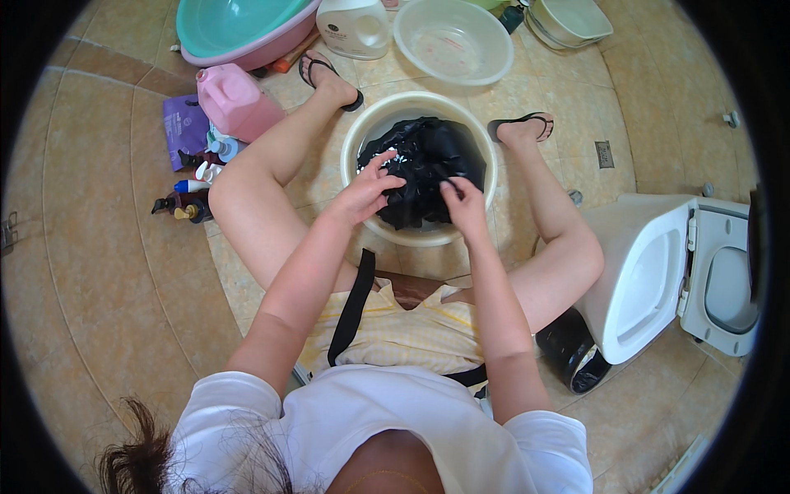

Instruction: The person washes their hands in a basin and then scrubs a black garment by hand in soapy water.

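A round cream plastic basin (352, 204) stands on the tiled floor between my feet. Dark wet cloth (426, 148) lies bunched in the water inside it, and part of it shines. Over the basin's left side is my left hand (370, 190), palm turned inward, fingers spread and holding nothing. My right hand (464, 202), at the near right part of the basin, pinches a thin black strip of the cloth between thumb and fingers. How much of the cloth lies under the water is hard to tell.
Behind the basin are a translucent basin (453, 49), a white detergent jug (355, 28) and stacked green and pink tubs (247, 58). A pink jug (237, 102) and several pump bottles (194, 204) stand left. At right are a toilet (648, 290) and a black bin (565, 346).
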{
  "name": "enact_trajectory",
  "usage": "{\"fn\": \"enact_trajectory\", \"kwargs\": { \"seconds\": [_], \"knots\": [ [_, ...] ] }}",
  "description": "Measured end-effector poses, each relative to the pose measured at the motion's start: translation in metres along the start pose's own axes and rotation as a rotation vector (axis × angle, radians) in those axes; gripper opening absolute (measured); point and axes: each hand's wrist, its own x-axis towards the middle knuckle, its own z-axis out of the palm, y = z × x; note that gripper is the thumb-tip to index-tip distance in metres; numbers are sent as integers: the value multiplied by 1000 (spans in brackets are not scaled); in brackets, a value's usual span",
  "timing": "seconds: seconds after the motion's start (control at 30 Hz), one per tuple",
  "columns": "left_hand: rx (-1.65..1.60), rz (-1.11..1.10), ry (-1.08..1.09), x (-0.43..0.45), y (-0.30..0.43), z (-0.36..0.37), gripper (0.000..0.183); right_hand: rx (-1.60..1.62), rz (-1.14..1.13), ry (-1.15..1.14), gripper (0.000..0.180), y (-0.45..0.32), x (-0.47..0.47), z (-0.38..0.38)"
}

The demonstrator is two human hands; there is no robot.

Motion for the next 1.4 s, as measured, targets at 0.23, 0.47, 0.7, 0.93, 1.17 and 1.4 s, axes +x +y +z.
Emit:
{"fn": "enact_trajectory", "kwargs": {
  "seconds": [0.23,0.47,0.7,0.93,1.17,1.4],
  "knots": [
    [-101,-15,-142,3,-5,-3,54,294,191,-73,31,-15,-3,-20],
    [-212,-68,-212,2,-8,-2,45,-198,-405,-202,47,-43,-24,13],
    [204,13,-168,3,-4,6,55,209,-4,-83,14,-2,5,3],
    [1105,723,55,11,-21,4,31,38,8,-120,19,-14,-2,3],
    [588,456,149,25,-26,-13,23,133,37,-104,21,-11,4,1],
    [561,393,168,30,-29,-18,28,157,2,-144,47,-7,-6,-8]
  ]
}}
